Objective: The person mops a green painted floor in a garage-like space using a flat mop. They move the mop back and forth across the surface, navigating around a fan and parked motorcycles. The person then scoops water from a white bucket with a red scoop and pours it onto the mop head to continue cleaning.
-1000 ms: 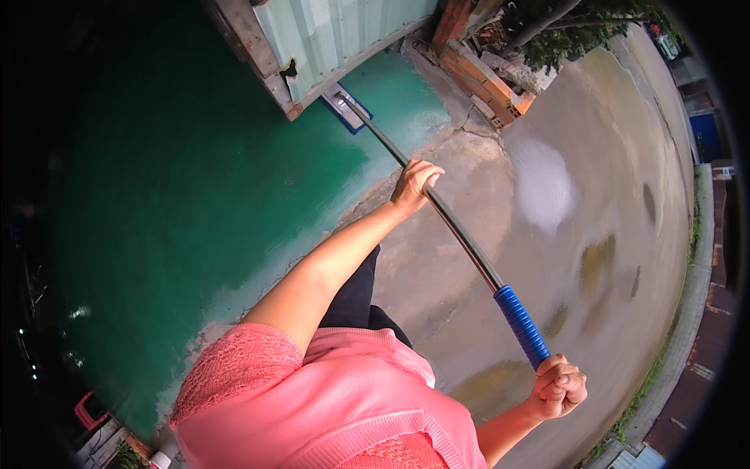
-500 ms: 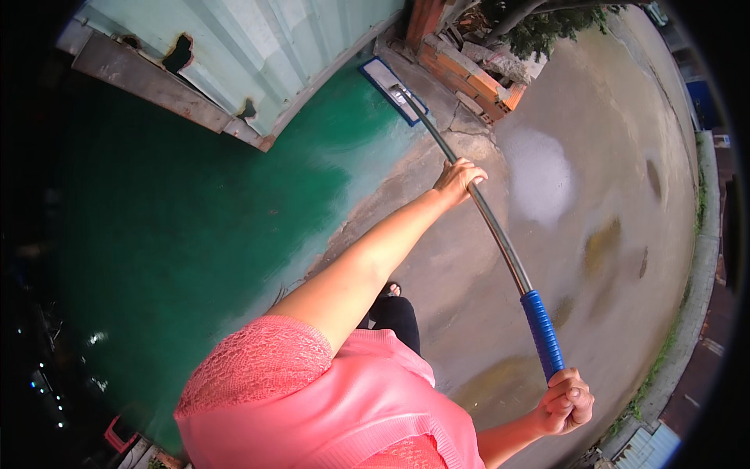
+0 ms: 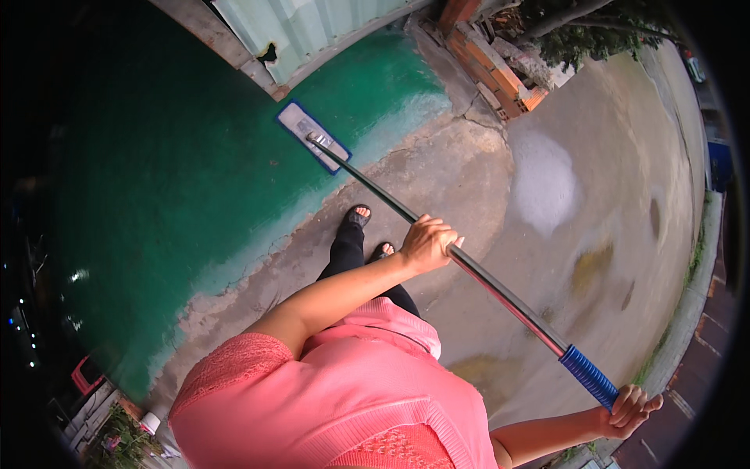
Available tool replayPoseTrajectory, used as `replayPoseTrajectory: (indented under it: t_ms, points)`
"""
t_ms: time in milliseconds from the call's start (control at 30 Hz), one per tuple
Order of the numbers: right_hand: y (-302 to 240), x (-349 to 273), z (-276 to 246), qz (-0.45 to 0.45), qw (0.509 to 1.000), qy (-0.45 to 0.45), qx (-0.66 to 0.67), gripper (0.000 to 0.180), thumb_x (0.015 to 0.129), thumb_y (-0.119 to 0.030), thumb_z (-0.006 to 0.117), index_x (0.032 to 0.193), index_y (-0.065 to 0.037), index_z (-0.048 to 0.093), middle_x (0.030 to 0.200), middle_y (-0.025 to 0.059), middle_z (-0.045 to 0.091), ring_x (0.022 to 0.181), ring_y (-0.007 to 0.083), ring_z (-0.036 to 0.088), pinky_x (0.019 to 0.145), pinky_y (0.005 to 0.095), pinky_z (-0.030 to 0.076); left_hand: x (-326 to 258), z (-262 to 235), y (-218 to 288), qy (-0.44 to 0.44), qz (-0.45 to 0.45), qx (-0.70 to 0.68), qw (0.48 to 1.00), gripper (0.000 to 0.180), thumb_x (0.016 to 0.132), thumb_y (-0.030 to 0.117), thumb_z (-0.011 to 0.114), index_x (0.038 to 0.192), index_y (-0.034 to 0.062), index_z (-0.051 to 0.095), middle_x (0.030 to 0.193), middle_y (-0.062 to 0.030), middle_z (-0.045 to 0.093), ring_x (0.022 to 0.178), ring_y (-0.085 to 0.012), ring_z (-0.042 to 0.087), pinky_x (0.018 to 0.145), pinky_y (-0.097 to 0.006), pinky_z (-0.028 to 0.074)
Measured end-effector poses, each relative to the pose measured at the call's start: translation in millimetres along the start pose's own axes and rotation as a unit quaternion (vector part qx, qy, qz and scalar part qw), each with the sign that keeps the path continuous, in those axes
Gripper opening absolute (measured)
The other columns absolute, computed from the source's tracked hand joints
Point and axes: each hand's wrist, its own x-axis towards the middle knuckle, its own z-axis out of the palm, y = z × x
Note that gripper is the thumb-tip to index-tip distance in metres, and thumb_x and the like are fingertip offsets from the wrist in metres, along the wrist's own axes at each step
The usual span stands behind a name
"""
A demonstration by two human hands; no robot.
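A flat mop with a white, blue-edged head lies on the green painted floor, just below the corner of a corrugated metal door. Its metal pole slants down to the right across my front. My left hand is wrapped round the middle of the pole. At the far end is a blue ribbed grip, and my right hand closes on its tip.
The rusted metal door stands at the top, with a broken brick pillar to its right. Rough concrete borders the green floor, and my sandalled feet stand on it. A pale patch marks the concrete at right.
The mop head has moved left and nearer along the green floor, away from the brick pillar. Both hands shifted with the pole, the left one nearer, the right one rightward. My feet now show more.
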Motion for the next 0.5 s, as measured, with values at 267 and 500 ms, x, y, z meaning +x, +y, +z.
replayPoseTrajectory:
  t_ms: [267,500]
  points:
    - [206.0,-17.7,80.3,0.172,0.980,0.033,0.093,0.010,0.087,-0.005,0.050,0.093,0.003,0.053,0.042,-0.0045,0.032,0.033,0.0075,0.029,0.042,0.0279,0.035,-117.3,-105.9,-130.5,-0.005,-0.222,0.299,0.928,0.019,0.073,0.019,0.059,0.057,0.0090,0.057,0.066,-0.0057,0.059,0.073,-0.0263,0.057,0.076,-0.044,0.037]
    - [175.4,29.0,89.1,0.180,0.982,-0.012,0.047,0.011,0.080,0.001,0.060,0.090,0.005,0.062,0.051,0.0013,0.050,0.046,0.0062,0.044,0.044,0.0218,0.035,-66.1,-108.3,-123.6,0.032,-0.165,0.279,0.945,0.026,0.073,0.011,0.057,0.050,0.0017,0.048,0.058,-0.0128,0.051,0.062,-0.0344,0.052,0.058,-0.045,0.040]
